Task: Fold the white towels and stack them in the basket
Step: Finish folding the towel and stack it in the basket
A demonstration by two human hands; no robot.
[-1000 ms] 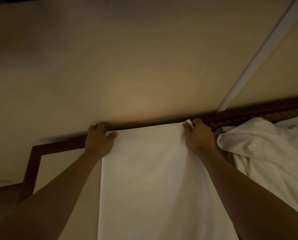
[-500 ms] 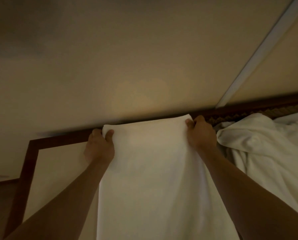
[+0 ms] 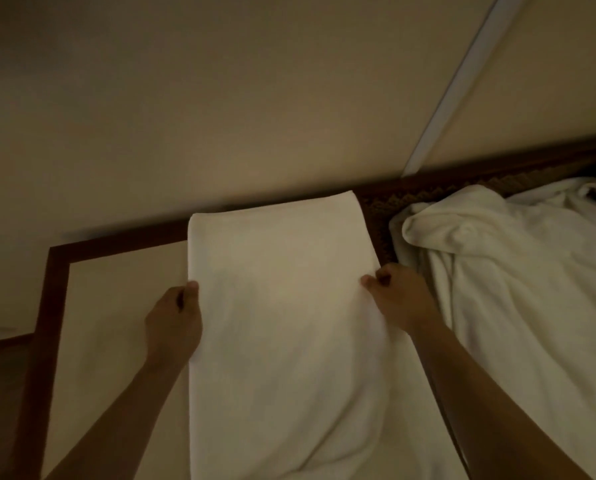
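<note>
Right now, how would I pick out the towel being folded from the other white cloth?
Find the dark wooden rail under the wall. Two white cloths lie below it. The towel being folded is the flat, smooth strip on the left, gripped at its sides by the left hand and right hand; the crumpled heap lies untouched.

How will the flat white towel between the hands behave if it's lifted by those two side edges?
The flat white terry towel would likely sag in the middle: its near end already ripples softly. It is probably light, since the left hand and right hand pinch it with only the fingers. Its nap looks grippy, so it probably won't slip.
</note>
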